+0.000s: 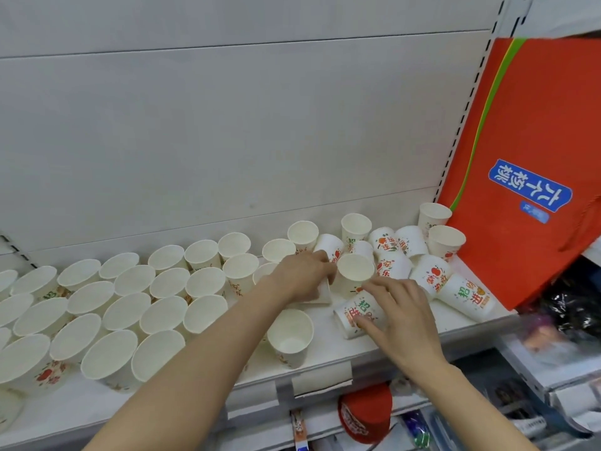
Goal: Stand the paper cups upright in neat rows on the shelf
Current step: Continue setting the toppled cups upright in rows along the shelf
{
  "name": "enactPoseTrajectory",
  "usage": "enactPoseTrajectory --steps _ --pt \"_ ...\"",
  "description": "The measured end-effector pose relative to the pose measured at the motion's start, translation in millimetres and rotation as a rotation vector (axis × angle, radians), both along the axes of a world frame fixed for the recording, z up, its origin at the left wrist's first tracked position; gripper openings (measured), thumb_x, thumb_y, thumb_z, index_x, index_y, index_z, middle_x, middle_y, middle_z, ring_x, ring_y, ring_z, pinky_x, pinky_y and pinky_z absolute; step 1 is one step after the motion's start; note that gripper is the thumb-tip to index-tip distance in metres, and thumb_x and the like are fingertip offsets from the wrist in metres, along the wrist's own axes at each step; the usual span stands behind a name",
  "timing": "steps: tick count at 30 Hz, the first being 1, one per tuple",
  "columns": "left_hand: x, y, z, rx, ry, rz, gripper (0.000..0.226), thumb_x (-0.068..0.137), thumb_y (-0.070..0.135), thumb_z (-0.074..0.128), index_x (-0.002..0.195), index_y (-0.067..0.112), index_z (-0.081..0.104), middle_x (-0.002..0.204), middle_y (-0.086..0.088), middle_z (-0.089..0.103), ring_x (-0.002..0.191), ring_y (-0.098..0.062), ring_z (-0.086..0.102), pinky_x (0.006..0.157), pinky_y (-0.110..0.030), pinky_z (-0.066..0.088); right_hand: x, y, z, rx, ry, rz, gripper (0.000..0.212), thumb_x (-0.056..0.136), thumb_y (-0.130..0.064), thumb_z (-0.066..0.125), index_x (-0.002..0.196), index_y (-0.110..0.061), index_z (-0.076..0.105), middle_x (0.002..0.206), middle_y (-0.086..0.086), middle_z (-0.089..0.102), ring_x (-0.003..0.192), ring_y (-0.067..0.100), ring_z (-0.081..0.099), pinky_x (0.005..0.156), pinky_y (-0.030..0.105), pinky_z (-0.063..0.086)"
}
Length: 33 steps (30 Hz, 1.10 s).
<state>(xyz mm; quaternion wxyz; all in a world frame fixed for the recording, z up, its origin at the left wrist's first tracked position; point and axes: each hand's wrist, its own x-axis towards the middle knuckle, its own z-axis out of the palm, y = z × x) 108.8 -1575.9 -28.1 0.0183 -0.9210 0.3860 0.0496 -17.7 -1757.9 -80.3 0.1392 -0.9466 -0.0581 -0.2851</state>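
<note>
My forearms fill the bottom of the view, both reaching in over the shelf [328, 349] edge. Left hand [300, 276] is curled round a cup at the middle of the shelf, though my fingers hide most of it; I'd say I'm setting it into line. Right hand [398, 315] lies with fingers fairly straight on a tipped cup [356, 312] near the front edge, pressing, not clamped, probably to stop it rolling before I right it. To the left the upright cups [130, 307] stand in rows, mouths up. To the right a heap of fallen cups [426, 271] lies on its side, crowded against an orange bag [520, 131] leaning on the back panel. That bag hems in the right end, and one upright cup [355, 275] sits between my hands, easy to knock.
</note>
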Motion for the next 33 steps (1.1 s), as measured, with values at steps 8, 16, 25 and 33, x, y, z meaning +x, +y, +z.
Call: enactPoseTrajectory --steps 8,16,25,33 --pt "-18.7 20.3 15.9 -0.140 -0.111 0.106 0.012 0.082 0.040 0.069 0.090 0.031 0.068 0.124 0.014 0.047 0.113 -0.012 0.042 0.070 -0.026 0.035 -11.8 -5.7 -8.7 0.063 0.048 -0.117 0.059 0.075 -0.042 0.074 0.126 -0.018 0.057 0.109 0.000 0.063 0.105 0.024 0.049 0.090 0.042 0.044" --pt "-14.8 30.1 24.7 -0.282 0.141 0.194 0.029 0.076 0.059 0.069 0.088 0.033 0.071 0.105 0.017 0.063 0.097 -0.005 0.055 0.080 -0.032 0.048 -9.6 17.3 -12.3 0.525 0.131 -0.050 0.044 0.075 -0.020 0.078 0.116 -0.028 0.063 0.085 -0.020 0.054 0.092 0.013 0.049 0.081 0.028 0.039" --pt "73.0 -37.6 33.3 -0.027 -0.081 0.188 0.046 0.091 0.035 0.060 0.135 0.027 0.052 0.132 0.002 0.055 0.125 -0.022 0.045 0.093 -0.037 0.045 -10.8 32.7 -17.9 0.089 -0.251 0.363 0.029 0.073 0.000 0.069 0.095 -0.018 0.070 0.082 -0.005 0.062 0.075 0.021 0.052 0.072 0.035 0.040" --pt "97.6 -61.6 2.5 0.023 0.041 0.177 0.039 0.083 0.026 0.066 0.122 0.027 0.063 0.117 0.004 0.066 0.110 -0.020 0.058 0.081 -0.029 0.046 -18.4 17.0 -14.3 0.155 -0.197 0.306 0.025 0.084 -0.023 0.069 0.108 -0.015 0.069 0.110 -0.001 0.064 0.098 0.021 0.055 0.083 0.034 0.045"
